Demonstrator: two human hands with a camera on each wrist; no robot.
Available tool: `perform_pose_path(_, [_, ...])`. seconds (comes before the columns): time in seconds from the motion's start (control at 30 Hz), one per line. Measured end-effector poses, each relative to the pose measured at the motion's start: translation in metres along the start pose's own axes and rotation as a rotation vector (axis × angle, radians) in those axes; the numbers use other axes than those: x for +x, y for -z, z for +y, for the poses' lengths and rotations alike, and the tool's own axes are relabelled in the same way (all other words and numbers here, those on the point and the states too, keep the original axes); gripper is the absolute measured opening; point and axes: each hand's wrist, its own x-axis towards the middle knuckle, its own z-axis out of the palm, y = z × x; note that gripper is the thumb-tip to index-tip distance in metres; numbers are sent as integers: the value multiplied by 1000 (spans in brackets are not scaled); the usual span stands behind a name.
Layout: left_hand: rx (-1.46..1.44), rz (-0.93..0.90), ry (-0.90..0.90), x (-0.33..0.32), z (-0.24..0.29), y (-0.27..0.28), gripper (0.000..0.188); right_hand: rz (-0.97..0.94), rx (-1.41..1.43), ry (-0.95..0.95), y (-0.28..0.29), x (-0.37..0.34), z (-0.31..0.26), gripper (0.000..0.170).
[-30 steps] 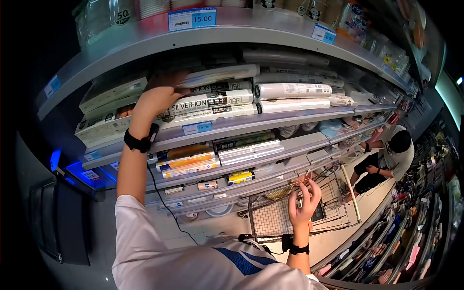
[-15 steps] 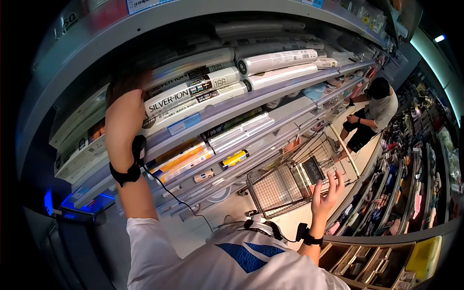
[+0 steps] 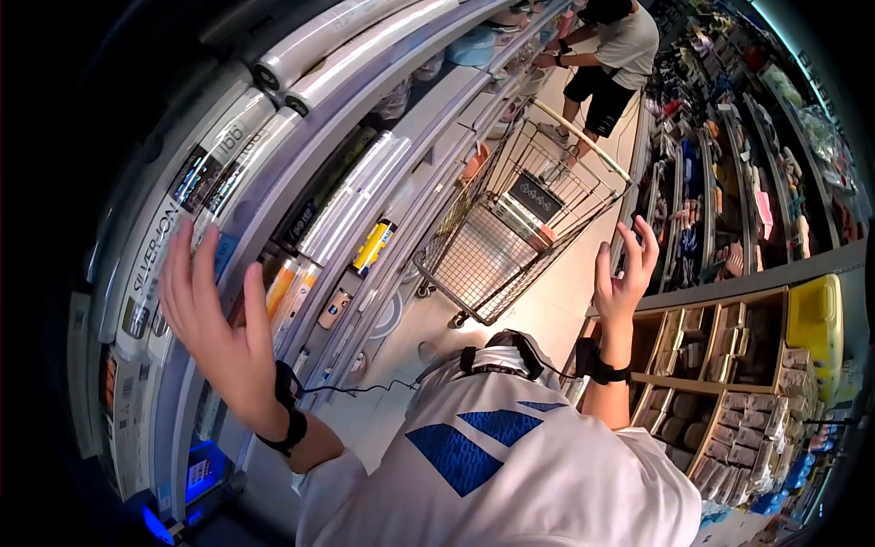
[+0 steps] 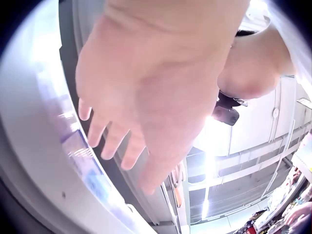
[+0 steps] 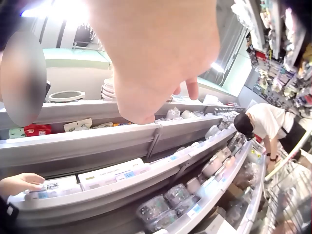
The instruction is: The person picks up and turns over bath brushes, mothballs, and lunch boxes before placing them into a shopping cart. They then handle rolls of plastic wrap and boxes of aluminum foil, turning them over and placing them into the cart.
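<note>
In the head view my left hand is held up in front of the shelf, fingers extended and thumb apart, with nothing in it. Its fingertips overlap the white boxed rolls marked SILVER-ION and the shelf edge. The left wrist view shows the palm bare beside a shelf edge with price labels. Off to the other side, my right hand is raised with loosely bent fingers and holds nothing. From the right wrist, that hand appears in front of shelves of packaged goods.
A wire shopping cart stands in the aisle with a dark-topped box in it. Beyond it a person in a white shirt bends toward the shelves. Racks of hanging goods and a wooden bin unit line the right side.
My left hand has drawn back out of the shelf among the rolls, now empty. The head view has turned right, bringing the cart toward the middle; my right hand remains raised.
</note>
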Motion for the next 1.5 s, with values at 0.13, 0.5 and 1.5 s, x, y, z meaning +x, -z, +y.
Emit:
perform_pose_path(0.13, [-679,72,22,-73,38,-88,29,-36,-43,-37,7,-6,21,39])
perform_pose_path(0.5, [-1061,-1140,422,-264,197,-351,32,-233,-217,-438,15,-58,201,41])
perform_pose_path(1.5, [-1515,-97,1634,-377,385,-1070,57,-1242,173,-334,-306,123,647,37])
